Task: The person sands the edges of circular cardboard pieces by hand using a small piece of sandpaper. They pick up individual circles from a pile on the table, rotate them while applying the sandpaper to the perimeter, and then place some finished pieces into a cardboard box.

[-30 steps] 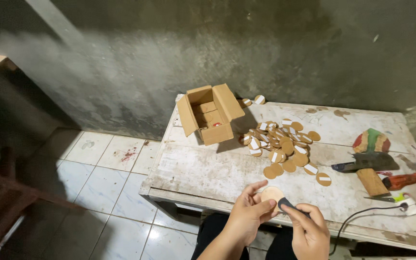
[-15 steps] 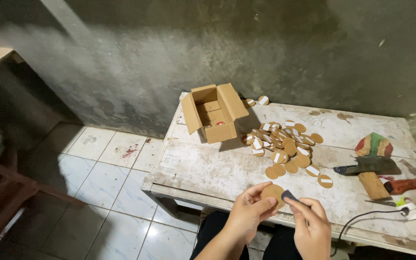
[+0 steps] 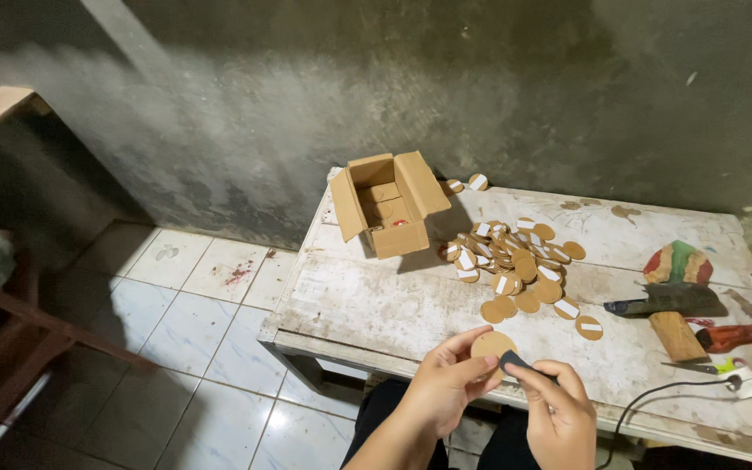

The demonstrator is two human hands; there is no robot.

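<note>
My left hand holds a round brown cardboard disc by its edge, just above the near edge of the worn white table. My right hand pinches a small dark tool whose tip touches the disc's lower right side. A pile of similar discs, many with white strips, lies on the table beyond my hands. An open cardboard box stands at the table's far left corner.
At the table's right lie a dark blade with a wooden handle, a red-handled tool, a red-green rounded piece and a black cable. A grey wall rises behind. A tiled floor and dark wooden furniture are at left.
The view has drifted slightly, so the table sits a little lower and further right in frame. My hands keep the same hold on the disc and the dark tool.
</note>
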